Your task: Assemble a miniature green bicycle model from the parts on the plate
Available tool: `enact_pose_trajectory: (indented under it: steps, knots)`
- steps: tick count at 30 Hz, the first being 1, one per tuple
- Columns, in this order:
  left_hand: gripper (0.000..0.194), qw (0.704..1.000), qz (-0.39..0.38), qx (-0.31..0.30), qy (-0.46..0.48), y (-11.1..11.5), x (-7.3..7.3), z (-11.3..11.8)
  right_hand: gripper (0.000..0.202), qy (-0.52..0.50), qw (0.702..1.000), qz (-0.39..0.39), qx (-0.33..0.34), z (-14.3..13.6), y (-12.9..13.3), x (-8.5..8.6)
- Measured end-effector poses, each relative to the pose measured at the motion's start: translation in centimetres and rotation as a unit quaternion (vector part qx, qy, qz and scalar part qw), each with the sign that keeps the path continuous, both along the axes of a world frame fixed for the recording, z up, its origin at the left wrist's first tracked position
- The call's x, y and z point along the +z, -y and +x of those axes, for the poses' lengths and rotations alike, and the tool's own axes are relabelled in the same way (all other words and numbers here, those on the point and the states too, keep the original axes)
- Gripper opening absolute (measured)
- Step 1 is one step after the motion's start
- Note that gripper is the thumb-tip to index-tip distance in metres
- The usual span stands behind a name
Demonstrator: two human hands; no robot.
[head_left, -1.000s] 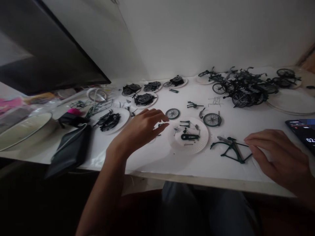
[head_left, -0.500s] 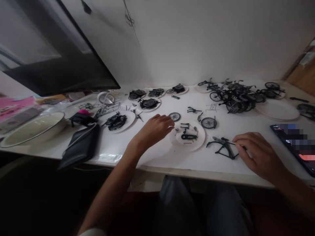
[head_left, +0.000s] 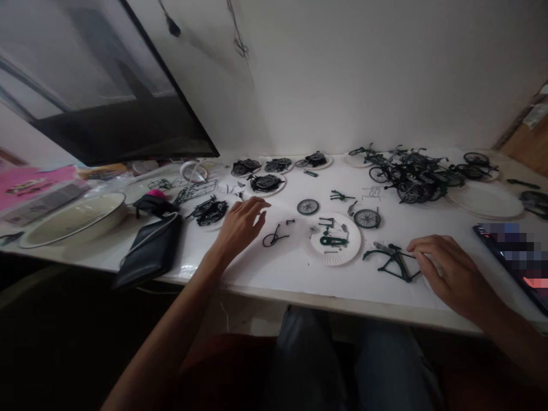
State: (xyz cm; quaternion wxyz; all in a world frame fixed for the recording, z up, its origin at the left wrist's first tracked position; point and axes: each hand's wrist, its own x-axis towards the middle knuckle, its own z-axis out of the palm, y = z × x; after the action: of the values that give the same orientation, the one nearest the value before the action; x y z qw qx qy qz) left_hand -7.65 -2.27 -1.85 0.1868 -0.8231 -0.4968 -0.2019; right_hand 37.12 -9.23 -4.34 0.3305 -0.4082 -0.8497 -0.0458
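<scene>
My left hand [head_left: 242,225] hovers over the table, its fingers apart and nothing in them, left of a small fork-like part [head_left: 275,234]. Near the right end of a dark green bicycle frame [head_left: 396,262], my right hand [head_left: 443,271] has its thumb and fingertips drawn together; what they hold, if anything, is too small to name. Between the hands lies a paper plate [head_left: 355,250] with a green chain guard [head_left: 334,241] and small parts. Two loose wheels, one [head_left: 308,206] behind the plate and one [head_left: 367,218] at its right, lie flat.
Small bicycles [head_left: 413,177] are heaped at the back right beside stacked plates [head_left: 483,201]. A phone [head_left: 509,262] lies at the right. At the left are a basin [head_left: 72,222], a black case [head_left: 149,251] and a large screen [head_left: 115,85].
My left hand has moved left, away from the plate, and its fingers have spread. The fork-like part it covered now shows. My right hand has barely moved; the view has shifted slightly.
</scene>
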Motion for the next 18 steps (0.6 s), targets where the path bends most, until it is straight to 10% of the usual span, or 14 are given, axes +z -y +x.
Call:
enact_pose_trajectory:
  steps: [18]
  knots:
    - [0.023,0.993,-0.033,0.09,0.068,6.0,-3.0,1.4,0.008,0.01,0.999,0.05,0.013,-0.1,-0.4,-0.2]
